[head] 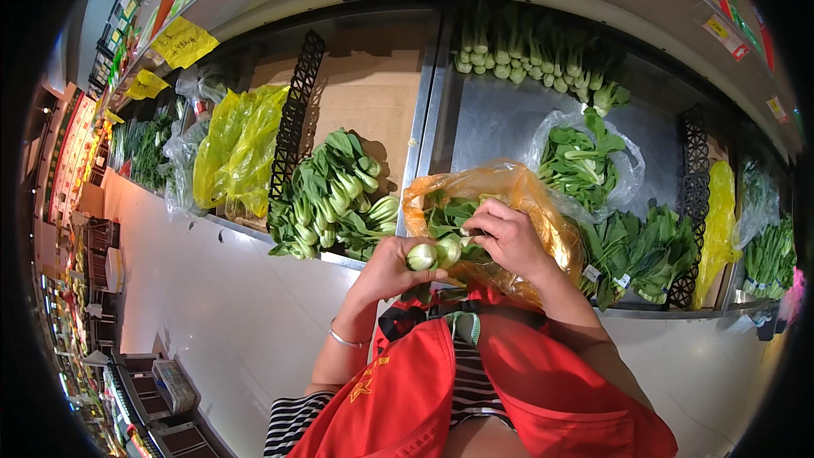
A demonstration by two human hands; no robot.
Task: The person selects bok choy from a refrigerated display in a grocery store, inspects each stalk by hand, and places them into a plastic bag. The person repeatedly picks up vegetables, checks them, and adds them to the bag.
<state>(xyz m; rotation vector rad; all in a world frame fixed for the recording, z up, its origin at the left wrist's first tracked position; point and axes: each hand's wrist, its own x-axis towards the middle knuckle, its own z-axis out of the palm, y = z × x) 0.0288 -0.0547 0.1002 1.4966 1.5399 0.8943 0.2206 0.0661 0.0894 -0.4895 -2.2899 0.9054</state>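
Observation:
My left hand (pixel 393 269) grips two heads of bok choy (pixel 439 255) with their pale, rounded bases turned up towards me. Close to their right side, my right hand (pixel 509 235) has its thumb and fingers pinched on a small pale stalk piece of bok choy (pixel 466 233), partly covered by the fingertips. Beneath both hands an orange plastic bag (pixel 483 178) gapes wide, and loose green leaves (pixel 448 213) show inside it. The bag rests at the front of the metal display shelf, against my red apron (pixel 407 381); its lower part is hidden by my arms.
Bok choy heads (pixel 337 197) are piled left of a metal divider (pixel 423 114). More bok choy (pixel 521 57) stands in rows at the back. A clear bag of greens (pixel 582 159) and bundled leafy greens (pixel 642 248) lie right. Black plastic lattice dividers (pixel 296 121) and yellow bags (pixel 241 146) flank them.

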